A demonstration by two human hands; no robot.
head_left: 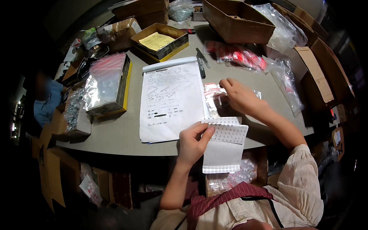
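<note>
White paper sheets with small round stickers (224, 155) held by the left hand (193, 142) at the edge of a grey, smooth table (115, 136)

The table is lit from above, while the room around it is left dark. In its middle, a white paper pad with handwritten notes and drawings (172, 96) is laid, and dark slim pens (201, 65) are placed beside its upper right corner. On the left, a black and yellow box (127, 82) is covered by clear zip bags with red strips (105, 82). Farther back, a yellow paper (156, 41) is kept in an open cardboard box (180, 41). At the far left, a person in blue clothing (50, 99) is partly seen.

The sheets are gripped at their upper left between the thumb and the bent fingers, pressed tightly. Their upper part is covered with rows of small grey-marked stickers, the middle is blank, and a row of pale grey dots is seen along the bottom. The lower part is hung over an open box of small clear pieces (245, 170).

The right hand (243, 97) is held with bent fingers above small clear bags with red edges (214, 96); whether anything is pinched there cannot be told.
</note>
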